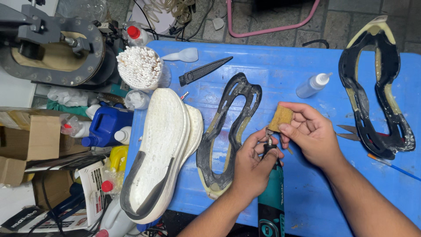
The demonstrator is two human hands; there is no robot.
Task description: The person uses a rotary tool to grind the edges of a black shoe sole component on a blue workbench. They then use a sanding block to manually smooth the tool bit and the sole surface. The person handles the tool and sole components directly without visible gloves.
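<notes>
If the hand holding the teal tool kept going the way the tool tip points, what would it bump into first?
Most likely the tan block pinched in the right hand. The left hand aims the teal tool up the table, its tip right beside the block; whether they touch is unclear.

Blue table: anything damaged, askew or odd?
Yes. The white shoe sole overhangs the near edge of the blue table. The black outsole frame has yellowish residue along its rim, and so does the second frame. Nothing spilled.
</notes>
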